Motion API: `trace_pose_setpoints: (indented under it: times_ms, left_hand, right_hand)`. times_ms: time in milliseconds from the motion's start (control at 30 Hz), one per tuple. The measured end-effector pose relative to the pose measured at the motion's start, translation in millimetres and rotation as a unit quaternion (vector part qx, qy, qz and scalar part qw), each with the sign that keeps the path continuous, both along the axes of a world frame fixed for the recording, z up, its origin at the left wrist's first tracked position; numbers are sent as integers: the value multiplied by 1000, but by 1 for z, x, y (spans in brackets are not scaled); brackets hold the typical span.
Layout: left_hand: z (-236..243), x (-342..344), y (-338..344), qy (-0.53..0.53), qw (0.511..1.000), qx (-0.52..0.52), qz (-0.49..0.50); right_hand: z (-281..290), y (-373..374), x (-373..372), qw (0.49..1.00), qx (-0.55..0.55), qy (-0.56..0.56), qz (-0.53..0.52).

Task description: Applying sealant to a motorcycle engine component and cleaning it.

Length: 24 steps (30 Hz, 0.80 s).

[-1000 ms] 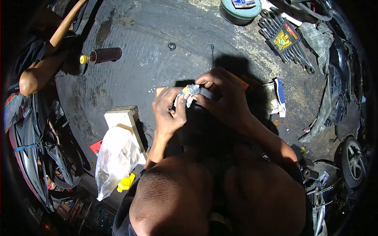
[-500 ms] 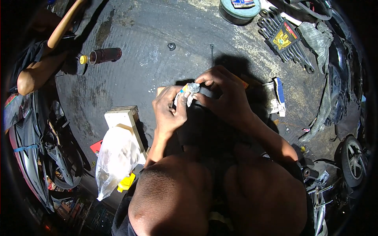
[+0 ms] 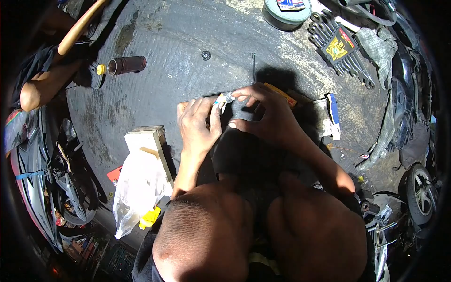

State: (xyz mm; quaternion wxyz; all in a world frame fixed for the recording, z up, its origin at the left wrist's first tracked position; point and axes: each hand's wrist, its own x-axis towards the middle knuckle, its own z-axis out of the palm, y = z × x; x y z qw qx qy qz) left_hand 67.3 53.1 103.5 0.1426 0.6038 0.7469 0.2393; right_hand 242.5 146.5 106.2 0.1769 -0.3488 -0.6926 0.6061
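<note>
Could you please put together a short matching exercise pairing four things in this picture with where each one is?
Things
1. Small crumpled silvery packet
2. Dark reddish-brown cylindrical container
3. Translucent white plastic bag
4. Silver metal wrenches in a dark holder

Places
A. Upper right of the picture
B. At the fingertips of the left hand
C. Lower left of the picture
D. Upper left of the picture

Pairs: 1-B; 2-D; 3-C; 4-A

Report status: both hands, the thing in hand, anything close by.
Left hand pinching small crumpled packet. Right hand open, thumb spread, fingertips at packet's silvery end. Orange box on floor, partly hidden by right hand.
</note>
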Motion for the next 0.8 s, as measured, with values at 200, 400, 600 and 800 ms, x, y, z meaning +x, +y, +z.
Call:
trace_pose_setpoints:
  times_ms: [200, 400, 600, 800]
  left_hand:
    - [-3, -14, 1, 24, 997, 18, 71]
    - [-29, -72, 2, -23, 983, -21, 180]
    - [-89, -110, -14, 9, 985, -49, 165]
    - [-83, -64, -29, -2, 988, -23, 150]
  right_hand:
    - [-11, 2, 2, 986, -159, 52, -3]
    - [-24, -1, 3, 979, -200, 20, -36]
    - [-32, -6, 1, 969, -243, 23, -49]
    - [-46, -7, 11, 965, -251, 38, -60]
